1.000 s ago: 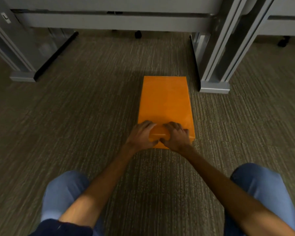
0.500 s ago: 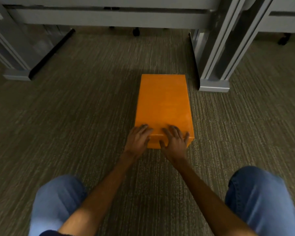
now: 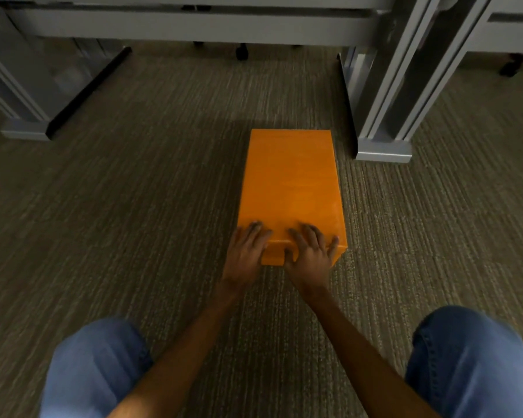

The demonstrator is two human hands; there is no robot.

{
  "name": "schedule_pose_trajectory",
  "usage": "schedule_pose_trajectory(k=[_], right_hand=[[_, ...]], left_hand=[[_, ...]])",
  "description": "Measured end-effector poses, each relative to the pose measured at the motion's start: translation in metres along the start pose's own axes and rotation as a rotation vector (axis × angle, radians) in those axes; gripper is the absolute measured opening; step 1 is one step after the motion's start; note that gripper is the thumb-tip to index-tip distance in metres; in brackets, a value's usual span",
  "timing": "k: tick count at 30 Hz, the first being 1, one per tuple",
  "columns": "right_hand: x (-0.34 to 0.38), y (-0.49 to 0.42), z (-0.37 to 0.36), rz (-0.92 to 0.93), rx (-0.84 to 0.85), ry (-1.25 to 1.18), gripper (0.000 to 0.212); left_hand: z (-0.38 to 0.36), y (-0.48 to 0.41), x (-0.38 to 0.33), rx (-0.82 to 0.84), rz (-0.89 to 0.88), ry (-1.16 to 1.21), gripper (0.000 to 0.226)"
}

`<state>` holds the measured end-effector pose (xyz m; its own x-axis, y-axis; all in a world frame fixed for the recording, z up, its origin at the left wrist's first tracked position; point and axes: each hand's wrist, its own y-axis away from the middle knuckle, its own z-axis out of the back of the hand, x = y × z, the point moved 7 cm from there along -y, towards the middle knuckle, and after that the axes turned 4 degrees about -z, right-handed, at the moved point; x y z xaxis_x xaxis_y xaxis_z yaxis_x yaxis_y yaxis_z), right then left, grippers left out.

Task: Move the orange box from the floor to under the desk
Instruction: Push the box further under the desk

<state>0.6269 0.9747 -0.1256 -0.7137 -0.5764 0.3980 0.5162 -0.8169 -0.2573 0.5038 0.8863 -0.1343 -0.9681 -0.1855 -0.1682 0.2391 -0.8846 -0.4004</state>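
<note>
Pressing flat, my left hand (image 3: 248,256) and right hand (image 3: 310,257) lie spread on the near end of the orange box (image 3: 290,188), fingers open over its top edge, clasping nothing. It sits lengthwise on the carpet (image 3: 133,206), its far end level with the desk's right leg foot (image 3: 384,150). I judge this the push stage; next comes a straight shove forward under the desk (image 3: 194,28), keeping clear of that foot just beside it.

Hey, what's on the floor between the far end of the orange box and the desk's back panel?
Nothing: in the head view only bare carpet lies between the orange box and the grey back panel.
</note>
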Motion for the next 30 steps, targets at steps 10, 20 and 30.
schedule_pose_trajectory(k=[10, 20, 30], right_hand=[[0.000, -0.105, -0.025, -0.025, 0.032, -0.009, 0.044], [-0.011, -0.208, -0.055, 0.013, 0.043, 0.012, 0.044], [-0.014, -0.218, -0.054, 0.029, 0.368, 0.102, 0.074]], left_hand=[[-0.034, -0.099, 0.041, 0.139, 0.139, 0.109, 0.040], [-0.074, -0.177, 0.077, 0.135, 0.103, 0.130, 0.069], [-0.067, -0.171, 0.066, 0.374, 0.147, 0.055, 0.075]])
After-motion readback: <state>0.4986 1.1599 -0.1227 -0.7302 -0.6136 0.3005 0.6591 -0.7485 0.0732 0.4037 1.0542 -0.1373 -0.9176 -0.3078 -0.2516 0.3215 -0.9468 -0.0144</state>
